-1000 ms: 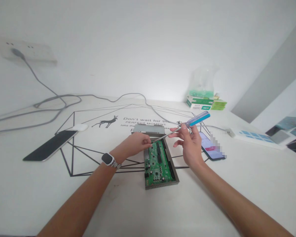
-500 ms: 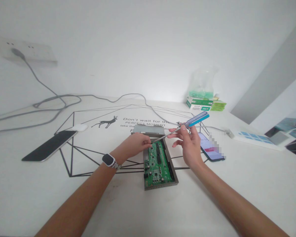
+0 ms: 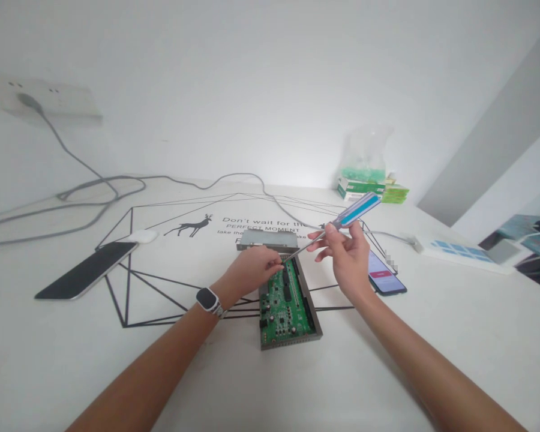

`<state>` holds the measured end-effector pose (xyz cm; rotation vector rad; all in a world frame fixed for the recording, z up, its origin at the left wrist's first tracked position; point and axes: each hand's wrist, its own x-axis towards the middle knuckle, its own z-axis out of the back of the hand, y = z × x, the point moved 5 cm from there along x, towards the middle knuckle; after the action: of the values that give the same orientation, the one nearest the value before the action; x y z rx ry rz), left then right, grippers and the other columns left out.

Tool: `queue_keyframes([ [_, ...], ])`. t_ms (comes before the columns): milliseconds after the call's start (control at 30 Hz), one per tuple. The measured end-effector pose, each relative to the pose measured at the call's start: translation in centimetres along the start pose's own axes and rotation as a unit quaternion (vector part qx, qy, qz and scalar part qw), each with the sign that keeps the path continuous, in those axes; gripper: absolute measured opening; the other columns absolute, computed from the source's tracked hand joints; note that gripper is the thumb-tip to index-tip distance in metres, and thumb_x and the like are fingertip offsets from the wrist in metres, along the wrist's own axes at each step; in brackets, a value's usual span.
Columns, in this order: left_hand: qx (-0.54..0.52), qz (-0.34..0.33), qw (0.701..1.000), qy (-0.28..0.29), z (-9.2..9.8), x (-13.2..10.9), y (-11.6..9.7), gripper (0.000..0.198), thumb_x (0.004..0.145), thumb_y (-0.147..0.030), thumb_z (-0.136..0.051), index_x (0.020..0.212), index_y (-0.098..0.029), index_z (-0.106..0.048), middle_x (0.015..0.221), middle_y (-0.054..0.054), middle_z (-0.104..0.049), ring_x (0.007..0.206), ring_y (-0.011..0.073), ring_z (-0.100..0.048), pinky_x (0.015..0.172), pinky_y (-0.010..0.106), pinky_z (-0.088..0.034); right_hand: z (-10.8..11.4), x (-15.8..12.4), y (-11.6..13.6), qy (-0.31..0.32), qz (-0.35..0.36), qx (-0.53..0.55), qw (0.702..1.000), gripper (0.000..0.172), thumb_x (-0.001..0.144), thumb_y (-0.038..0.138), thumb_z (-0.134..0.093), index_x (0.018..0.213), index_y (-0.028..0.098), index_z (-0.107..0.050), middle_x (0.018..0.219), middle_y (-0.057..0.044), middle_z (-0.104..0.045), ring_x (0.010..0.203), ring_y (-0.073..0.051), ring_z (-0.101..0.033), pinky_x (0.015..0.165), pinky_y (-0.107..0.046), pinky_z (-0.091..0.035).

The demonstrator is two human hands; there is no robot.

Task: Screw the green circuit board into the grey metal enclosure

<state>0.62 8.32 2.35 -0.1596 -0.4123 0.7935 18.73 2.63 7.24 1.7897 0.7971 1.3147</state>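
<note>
A green circuit board (image 3: 281, 306) lies in a grey metal case (image 3: 292, 343) on the white table. My right hand (image 3: 345, 255) grips a screwdriver (image 3: 359, 210) with a blue and grey handle, its shaft slanting down to the left over the board's far end. There its tip meets the fingers of my left hand (image 3: 261, 267), which are pinched together above the board. Whatever sits between those fingers is too small to make out. Behind the case stands a grey metal cover piece (image 3: 270, 238).
A phone (image 3: 387, 276) lies right of my right hand. Farther right is a power strip (image 3: 463, 255) with a grey cable (image 3: 292, 215) running behind. Left are a dark flat slab (image 3: 87, 270) and a white mouse (image 3: 143, 236). Boxes (image 3: 362, 187) stand against the wall.
My left fingers and the screwdriver tip have shifted slightly right over the board. The screwdriver handle sits a little higher. The whole view has moved slightly.
</note>
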Motion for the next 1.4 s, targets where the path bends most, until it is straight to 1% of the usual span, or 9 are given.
queue_keyframes([
  [133,-0.045,0.022,0.998,-0.028,0.0,0.3,-0.7,0.02,0.092,-0.033,-0.063,0.079,-0.019,-0.071,0.077,0.003,-0.071,0.074,0.0194,-0.062,0.068,0.029,-0.042,-0.9,1.7,0.8,0.018,0.028,0.004,0.999,0.045,0.082,0.052,-0.076,0.087,0.026,-0.039,0.07,0.004,-0.075,0.047,-0.012,-0.066,0.041,-0.02,-0.051],
  [267,-0.098,0.053,0.992,-0.064,-0.1,0.5,-0.9,0.024,0.092,-0.035,-0.061,0.077,-0.019,-0.069,0.074,0.002,-0.07,0.072,0.0188,-0.061,0.067,0.03,-0.042,-2.2,3.4,1.5,0.049,0.049,-0.028,0.997,0.041,0.084,0.051,-0.073,0.088,0.026,-0.041,0.067,0.005,-0.073,0.043,-0.01,-0.061,0.042,-0.021,-0.051],
  [367,-0.136,0.062,0.986,-0.074,-0.3,0.6,-0.8,0.022,0.091,-0.034,-0.062,0.078,-0.018,-0.07,0.074,0.002,-0.071,0.072,0.0187,-0.062,0.069,0.03,-0.043,-3.0,4.0,1.7,0.072,0.045,-0.036,0.996,0.04,0.083,0.051,-0.074,0.087,0.027,-0.042,0.065,0.005,-0.071,0.042,-0.01,-0.06,0.041,-0.021,-0.05],
  [467,-0.153,0.065,0.983,-0.075,-0.3,0.7,-0.8,0.02,0.09,-0.034,-0.063,0.078,-0.018,-0.07,0.074,0.002,-0.071,0.072,0.0188,-0.062,0.071,0.03,-0.045,-3.5,4.2,1.8,0.079,0.049,-0.043,0.995,0.041,0.083,0.052,-0.074,0.086,0.027,-0.042,0.063,0.005,-0.07,0.04,-0.01,-0.058,0.04,-0.021,-0.048],
  [700,-0.185,0.068,0.977,-0.078,-0.3,0.6,-0.9,0.022,0.091,-0.034,-0.062,0.079,-0.018,-0.071,0.073,0.001,-0.072,0.069,0.017,-0.062,0.071,0.029,-0.047,-3.2,4.2,1.9,0.074,0.063,-0.037,0.995,0.042,0.083,0.053,-0.074,0.087,0.026,-0.043,0.063,0.005,-0.071,0.04,-0.01,-0.059,0.039,-0.021,-0.049],
  [833,-0.178,0.078,0.978,-0.078,-0.6,0.5,-0.6,0.02,0.09,-0.034,-0.064,0.084,-0.017,-0.073,0.076,0.002,-0.073,0.071,0.0175,-0.062,0.072,0.03,-0.046,-3.0,4.2,1.7,0.071,0.051,-0.034,0.996,0.043,0.082,0.054,-0.075,0.087,0.026,-0.043,0.063,0.005,-0.071,0.04,-0.01,-0.059,0.04,-0.022,-0.049],
  [1033,-0.186,0.084,0.977,-0.066,-1.1,0.6,-0.4,0.023,0.091,-0.037,-0.062,0.085,-0.018,-0.073,0.08,0.003,-0.075,0.075,0.0182,-0.064,0.071,0.03,-0.044,-2.9,4.3,1.8,0.06,0.055,-0.028,0.996,0.044,0.08,0.055,-0.077,0.086,0.027,-0.043,0.063,0.005,-0.071,0.039,-0.011,-0.059,0.039,-0.022,-0.05],
  [1233,-0.161,0.076,0.983,-0.055,-1.1,0.6,-0.5,0.027,0.094,-0.039,-0.058,0.083,-0.018,-0.072,0.079,0.003,-0.074,0.076,0.0184,-0.063,0.069,0.03,-0.042,-3.0,4.0,1.7,0.064,0.061,-0.033,0.996,0.041,0.083,0.052,-0.075,0.085,0.027,-0.043,0.062,0.006,-0.071,0.039,-0.011,-0.059,0.04,-0.022,-0.05],
  [1400,-0.137,0.079,0.986,-0.056,-0.8,0.5,-0.5,0.025,0.092,-0.037,-0.06,0.079,-0.018,-0.07,0.075,0.002,-0.071,0.073,0.0175,-0.061,0.067,0.029,-0.041,-2.8,3.9,2.4,0.049,0.081,-0.038,0.995,0.041,0.083,0.053,-0.076,0.084,0.027,-0.044,0.063,0.005,-0.071,0.04,-0.011,-0.059,0.04,-0.023,-0.05],
])
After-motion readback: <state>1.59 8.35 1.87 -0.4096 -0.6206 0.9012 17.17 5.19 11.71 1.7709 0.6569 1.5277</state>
